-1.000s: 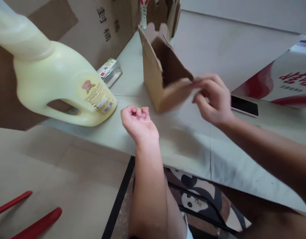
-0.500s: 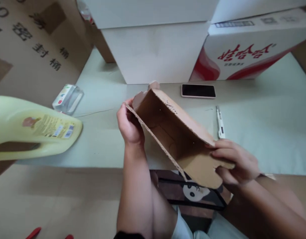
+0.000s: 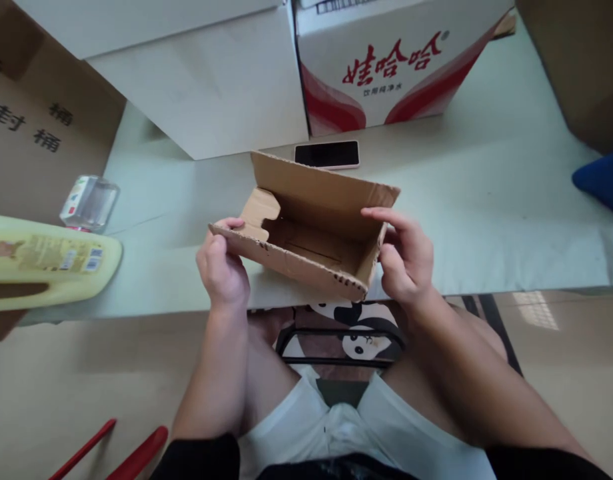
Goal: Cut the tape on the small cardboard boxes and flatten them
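An open brown cardboard box [image 3: 306,267] is held tilted above the table's front edge, its opening facing up toward me. The inside shows a bare bottom and a notched flap at the left end. My left hand [image 3: 223,270] grips the left corner, fingers behind the near wall. At the right end, my right hand [image 3: 405,257] pinches the short side between thumb and fingers, with the index finger reaching along the inside of the far wall. Just behind the box lies a black-screened phone [image 3: 327,154].
White boxes [image 3: 211,93] and a red-and-white carton [image 3: 386,80] stand at the back of the table [image 3: 491,227]. To the left are a yellow jug [image 3: 61,260], a clear bottle [image 3: 90,202] and a large carton [image 3: 41,127]. A blue object [image 3: 604,183] is far right.
The box has turned, its far wall now raised and its right end lifted. My right hand has shifted from the notched flap to the box's right side. The view has swung rightward.
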A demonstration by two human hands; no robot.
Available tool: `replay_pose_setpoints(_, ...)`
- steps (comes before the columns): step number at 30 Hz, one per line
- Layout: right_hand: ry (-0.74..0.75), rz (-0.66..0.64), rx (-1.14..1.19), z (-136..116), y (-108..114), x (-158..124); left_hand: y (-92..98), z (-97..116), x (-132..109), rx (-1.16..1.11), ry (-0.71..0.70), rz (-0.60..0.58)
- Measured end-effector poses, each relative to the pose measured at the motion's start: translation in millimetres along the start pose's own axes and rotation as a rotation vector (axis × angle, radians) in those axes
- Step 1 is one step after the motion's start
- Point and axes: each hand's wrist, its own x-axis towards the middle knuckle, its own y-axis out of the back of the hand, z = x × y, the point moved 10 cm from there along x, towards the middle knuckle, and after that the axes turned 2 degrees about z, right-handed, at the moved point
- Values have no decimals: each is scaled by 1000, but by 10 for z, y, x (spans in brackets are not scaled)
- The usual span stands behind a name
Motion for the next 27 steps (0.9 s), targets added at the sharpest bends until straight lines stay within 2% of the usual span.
replay_pose_setpoints(6, -66, 47, 46, 87, 362, 101, -44, 118, -546, 4, 34, 35)
replay_pose_setpoints(10, -21, 76, 122, 12, 523, 123, -90, 226, -776, -3, -7, -116)
replay_pose_setpoints(12, -11, 79, 142, -5, 563, 101, -100, 306, -886, 31, -88, -204)
replay_pose_setpoints(14, -55, 62, 99, 36, 563, 69, -76, 374, -1016, 86, -181, -237)
replay_pose_setpoints(16, -92, 27, 54, 71, 537, 41, -27, 397, -1148, 147, -236, -211)
replay_pose_setpoints(18, -60, 3, 81, 42, 514, 32, 20, 398, -1260, 201, -264, -167)
replay_pose_setpoints(20, 1, -5, 129, -10, 507, 33, 35, 391, -1333, 227, -280, -155)
replay_pose_setpoints(22, 1, -19, 133, 6, 490, 31, 22, 358, -1357, 229, -274, -184)
replay_pose_setpoints(24, -69, -43, 95, 94, 461, 22, 28, 308, -1339, 225, -257, -193)
replay_pose_setpoints(27, -171, -39, 41, 218, 469, 8, 102, 214, -1292, 209, -205, -110)
